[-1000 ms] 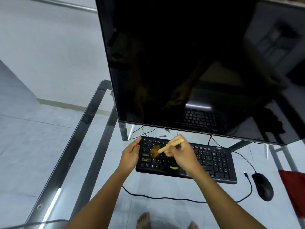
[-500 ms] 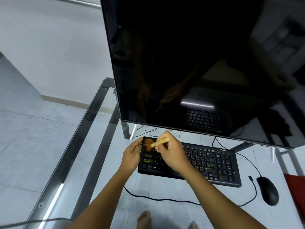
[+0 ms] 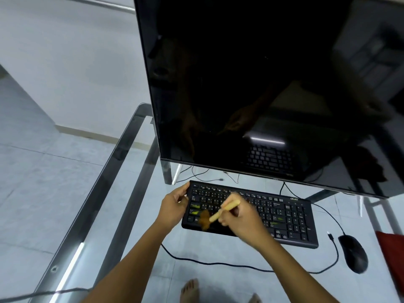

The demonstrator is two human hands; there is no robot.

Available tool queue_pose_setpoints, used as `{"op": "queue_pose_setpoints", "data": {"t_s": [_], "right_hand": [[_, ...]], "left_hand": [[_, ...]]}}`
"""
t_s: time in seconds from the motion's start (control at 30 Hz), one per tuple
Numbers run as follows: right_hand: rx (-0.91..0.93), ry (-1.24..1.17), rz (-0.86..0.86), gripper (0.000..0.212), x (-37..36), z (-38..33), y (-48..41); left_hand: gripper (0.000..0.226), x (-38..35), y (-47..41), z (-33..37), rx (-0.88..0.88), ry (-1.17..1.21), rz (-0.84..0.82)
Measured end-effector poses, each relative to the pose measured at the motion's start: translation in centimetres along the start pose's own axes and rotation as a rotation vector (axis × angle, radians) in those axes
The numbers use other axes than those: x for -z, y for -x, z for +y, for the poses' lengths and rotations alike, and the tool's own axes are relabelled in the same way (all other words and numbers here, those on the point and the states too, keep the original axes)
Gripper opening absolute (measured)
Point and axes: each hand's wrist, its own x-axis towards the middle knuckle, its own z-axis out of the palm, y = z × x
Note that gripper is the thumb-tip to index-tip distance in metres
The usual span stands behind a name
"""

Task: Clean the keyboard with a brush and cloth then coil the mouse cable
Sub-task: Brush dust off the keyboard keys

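A black keyboard (image 3: 284,217) lies on the glass table under the monitor. My left hand (image 3: 173,207) grips its left edge. My right hand (image 3: 242,221) holds a yellow-handled brush (image 3: 225,209), and its brown bristles rest on the lower left keys near the front edge. A black mouse (image 3: 354,253) sits to the right of the keyboard. Its cable (image 3: 218,263) runs loose along the table in front of the keyboard. A red cloth (image 3: 392,254) lies at the right edge, partly cut off.
A large dark monitor (image 3: 251,84) stands close behind the keyboard on a metal stand. The glass table (image 3: 105,193) has a steel frame on the left. Thin cables lie under the monitor. Bare feet show through the glass below.
The brush has swept from the keyboard's top left corner down to its lower left keys. My left hand stays on the left edge. The view has shifted slightly.
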Motion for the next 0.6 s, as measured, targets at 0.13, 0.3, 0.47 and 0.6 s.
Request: {"op": "queue_pose_setpoints", "data": {"t_s": [0.13,0.3,0.47,0.6], "right_hand": [[0.072,-0.001,0.252,0.019,-1.1,0.7,2.7],[0.025,-0.11,0.164,0.027,-2.5,0.5,3.2],[0.003,-0.095,0.032,0.014,-0.3,-0.2,1.6],[0.036,0.106,0.151,0.013,0.6,-0.4,-0.1]], "left_hand": [[0.046,-0.1,0.0,0.0,-0.012,0.001,-0.015],[0.047,-0.1,-0.3,-0.6,-0.017,-0.042,0.003],[0.047,-0.2,-0.4,-1.1,-0.017,-0.062,0.017],[0.047,-0.1,-0.6,-1.4,-0.023,-0.079,0.009]]}}
